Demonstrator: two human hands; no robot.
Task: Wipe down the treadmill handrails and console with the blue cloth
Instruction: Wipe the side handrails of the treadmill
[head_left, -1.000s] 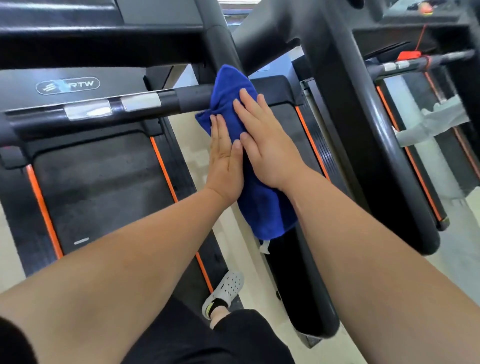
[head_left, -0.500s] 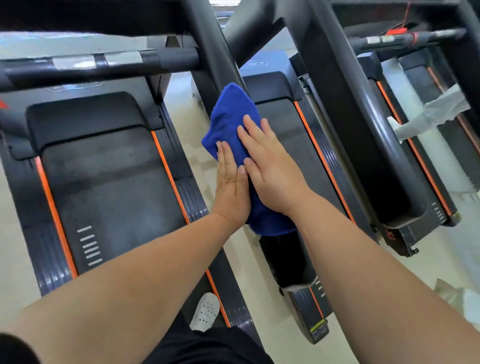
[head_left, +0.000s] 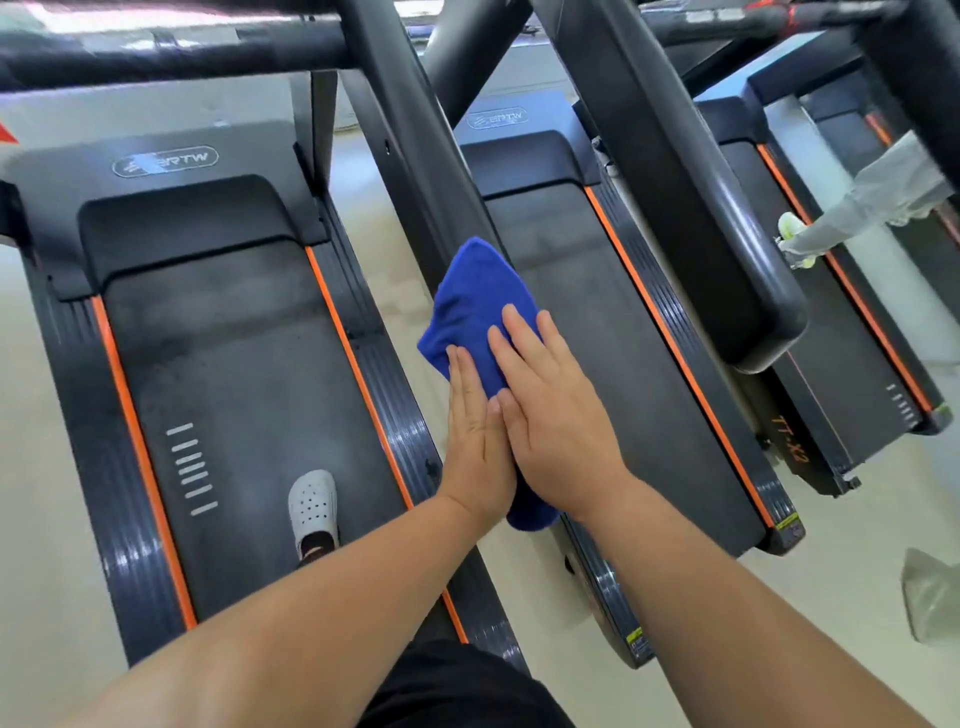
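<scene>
The blue cloth (head_left: 472, 296) is wrapped over the sloping black right handrail (head_left: 410, 171) of the treadmill I stand on. My left hand (head_left: 475, 447) lies flat against the cloth's left side. My right hand (head_left: 550, 415) presses flat on its top and right side, fingers straight. Between them the two palms clamp the cloth onto the rail, and the rail's lower end is hidden beneath cloth and hands. The black front crossbar (head_left: 182, 57) runs across the top left. The console is out of view.
My white shoe (head_left: 313, 506) stands on the black belt (head_left: 234, 364). A second treadmill's thick handrail (head_left: 685, 197) slopes down on the right. Another person's pale trouser leg (head_left: 872, 197) is at the far right. A plastic bag (head_left: 935, 597) lies on the floor.
Both hands have slid the cloth down the handrail towards me, away from the crossbar. The view has tipped downward, showing more of the belts and floor.
</scene>
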